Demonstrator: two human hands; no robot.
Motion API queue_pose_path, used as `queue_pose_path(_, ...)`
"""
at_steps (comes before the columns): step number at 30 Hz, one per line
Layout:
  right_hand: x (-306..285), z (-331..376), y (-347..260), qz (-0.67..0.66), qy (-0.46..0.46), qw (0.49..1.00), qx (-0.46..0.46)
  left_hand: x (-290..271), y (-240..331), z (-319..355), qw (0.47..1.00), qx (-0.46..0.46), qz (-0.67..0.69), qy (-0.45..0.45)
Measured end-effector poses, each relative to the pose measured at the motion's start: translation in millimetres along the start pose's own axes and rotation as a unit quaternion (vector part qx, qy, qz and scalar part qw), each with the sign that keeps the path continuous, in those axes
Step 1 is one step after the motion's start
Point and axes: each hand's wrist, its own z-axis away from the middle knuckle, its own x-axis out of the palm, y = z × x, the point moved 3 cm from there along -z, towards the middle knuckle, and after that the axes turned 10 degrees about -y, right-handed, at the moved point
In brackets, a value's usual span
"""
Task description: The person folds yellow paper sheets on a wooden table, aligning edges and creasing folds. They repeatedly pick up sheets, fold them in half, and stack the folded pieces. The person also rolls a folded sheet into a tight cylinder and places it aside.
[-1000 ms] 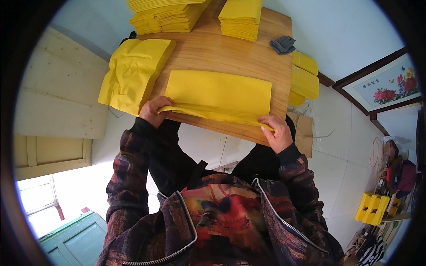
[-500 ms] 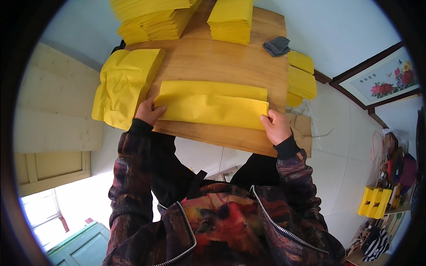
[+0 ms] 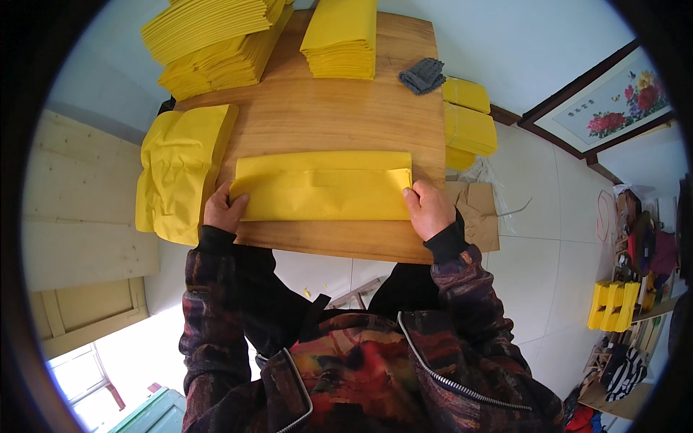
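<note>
Head view: a person presses a folded yellow paper sheet [image 3: 325, 186] flat on a wooden counter [image 3: 339, 115], one hand at each end. The sheet lies near the counter's front edge with its long axis running left to right, so both hands are equally close to it. The left hand [image 3: 224, 209] rests fingers-down on the sheet's left end, flattened rather than gripping; the right hand [image 3: 428, 208] pins the right end, fingers curled loosely over the edge. A crumpled pile of yellow sheets [image 3: 180, 169] drapes over the counter's left side, just beside the left hand. Stacks of folded yellow paper [image 3: 216, 43] sit at the far left, another stack [image 3: 343, 40] at the far middle, and more [image 3: 469, 123] overhang the right edge. A small grey object [image 3: 423, 75] lies near the far right corner. No containers appear on the counter.
</note>
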Motion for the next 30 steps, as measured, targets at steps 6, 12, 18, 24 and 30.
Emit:
queue_pose_path(6,0.0,0.1,-4.7,0.042,0.008,0.999,0.017,-2.3,-3.5,-2.8,0.995,-0.056,-0.082,0.013)
queue_pose_path(12,0.5,-1.0,-8.1,0.076,0.005,0.996,0.043,-1.4,0.0,-3.6,0.993,-0.026,-0.105,0.046)
queue_pose_path(18,0.8,-2.5,-9.2,0.089,0.014,0.995,0.042,0.1,-3.0,-6.3,0.990,-0.011,-0.129,0.057)
queue_pose_path(24,0.8,-2.6,-10.3,0.102,0.006,0.993,0.057,1.8,-3.4,-6.5,0.991,-0.009,-0.116,0.059)
queue_pose_path(30,-0.3,-3.6,-12.9,0.084,0.001,0.994,0.071,1.2,3.4,-4.9,0.983,-0.033,-0.175,0.046)
